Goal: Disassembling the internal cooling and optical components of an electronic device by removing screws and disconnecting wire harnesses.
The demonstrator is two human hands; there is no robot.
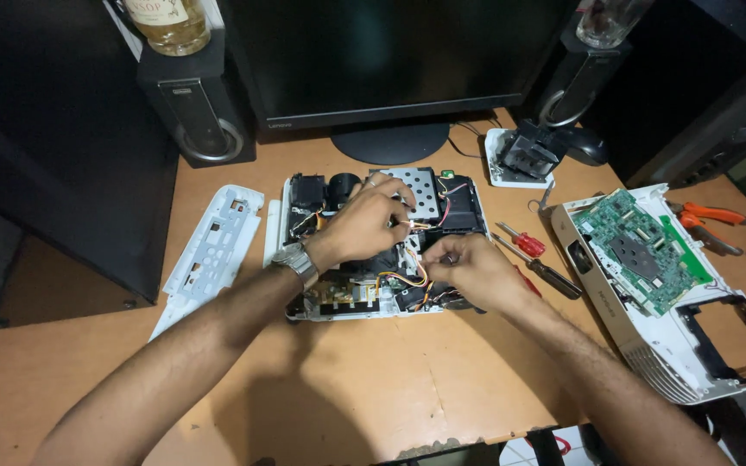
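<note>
An opened white projector chassis [297, 200] lies in the middle of the wooden desk, with black parts, a perforated metal plate and coloured wires exposed. My left hand [366, 223], with a metal wristwatch, hovers over its middle and pinches a small wire connector [411, 225]. My right hand [468, 269] rests on the chassis's lower right part, fingers curled around something small among the wires; I cannot make out what it is.
A white back panel [209, 252] lies left of the chassis. The white top cover [666, 345] with a green circuit board [642, 248] lies at right. Two screwdrivers [535, 259], orange pliers [711, 216], a lens block [524, 155], a monitor stand [390, 142] and speakers [196, 112] surround the work.
</note>
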